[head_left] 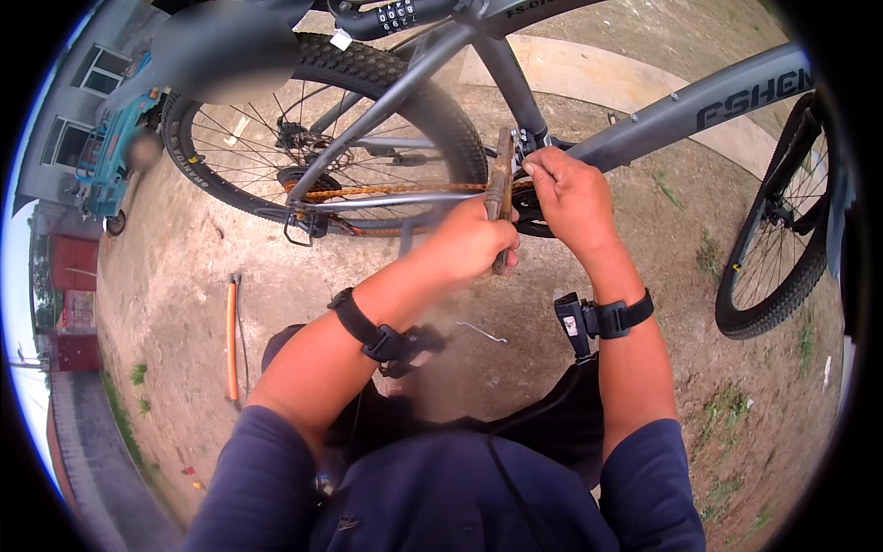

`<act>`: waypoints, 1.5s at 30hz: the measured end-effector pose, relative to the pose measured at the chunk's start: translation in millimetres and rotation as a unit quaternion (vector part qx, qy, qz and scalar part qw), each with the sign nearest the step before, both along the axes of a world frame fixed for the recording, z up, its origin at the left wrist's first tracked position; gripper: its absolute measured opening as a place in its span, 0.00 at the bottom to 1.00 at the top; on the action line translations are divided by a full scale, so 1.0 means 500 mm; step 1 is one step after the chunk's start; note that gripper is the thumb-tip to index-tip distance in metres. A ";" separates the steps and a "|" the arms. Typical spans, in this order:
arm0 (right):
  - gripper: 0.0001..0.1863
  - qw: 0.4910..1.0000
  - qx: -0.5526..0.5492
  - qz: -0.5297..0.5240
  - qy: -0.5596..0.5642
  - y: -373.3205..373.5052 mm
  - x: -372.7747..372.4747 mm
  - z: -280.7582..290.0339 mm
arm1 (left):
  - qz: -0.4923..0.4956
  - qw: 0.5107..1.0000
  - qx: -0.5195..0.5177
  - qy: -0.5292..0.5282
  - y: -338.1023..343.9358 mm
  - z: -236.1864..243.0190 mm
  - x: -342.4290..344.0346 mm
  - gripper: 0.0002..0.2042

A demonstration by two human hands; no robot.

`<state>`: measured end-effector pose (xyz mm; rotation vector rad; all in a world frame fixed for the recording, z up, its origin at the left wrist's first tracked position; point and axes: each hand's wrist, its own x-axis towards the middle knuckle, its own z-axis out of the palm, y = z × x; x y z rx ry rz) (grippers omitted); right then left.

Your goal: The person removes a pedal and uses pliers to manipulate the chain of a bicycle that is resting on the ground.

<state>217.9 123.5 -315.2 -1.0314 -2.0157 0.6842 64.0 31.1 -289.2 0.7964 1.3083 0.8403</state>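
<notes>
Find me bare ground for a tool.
Bare dirt lies between the orange tool and left forearm, below the rear wheel; another patch between right forearm and front wheel. Crowded: the chain's front end, with left hand, rusty tool and right hand.

— What's near the left edge of the ground?
— A tool; a rod, right of it; the bicycle, beyond both.
— And the cart?
— Left of the rear wheel; the front wheel, toward the right edge.
</notes>
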 end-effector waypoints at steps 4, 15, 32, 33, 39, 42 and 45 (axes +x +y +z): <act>0.05 1.000 0.006 0.002 -0.011 0.001 -0.002 -0.004 | -0.037 0.999 -0.035 0.012 0.007 0.024 -0.018 0.13; 0.04 1.000 0.021 0.005 0.019 0.008 -0.008 -0.013 | -0.059 0.991 -0.110 0.039 0.024 0.088 -0.037 0.14; 0.04 0.999 0.031 0.009 0.020 0.008 -0.001 -0.014 | -0.071 0.990 -0.118 0.028 0.022 0.104 -0.046 0.11; 0.04 0.999 0.033 0.010 0.015 0.007 -0.003 -0.015 | -0.055 0.991 -0.122 0.007 0.014 0.086 -0.041 0.12; 0.04 1.000 0.011 0.013 0.018 0.008 -0.001 -0.014 | -0.009 0.995 -0.004 0.099 0.005 -0.015 0.018 0.18; 0.04 0.999 0.000 0.007 0.035 0.004 0.001 -0.012 | -0.006 0.991 0.010 0.134 0.013 -0.055 0.026 0.22; 0.04 1.000 0.013 0.008 0.020 0.005 -0.001 -0.017 | -0.006 0.993 -0.020 0.112 0.018 -0.066 0.024 0.23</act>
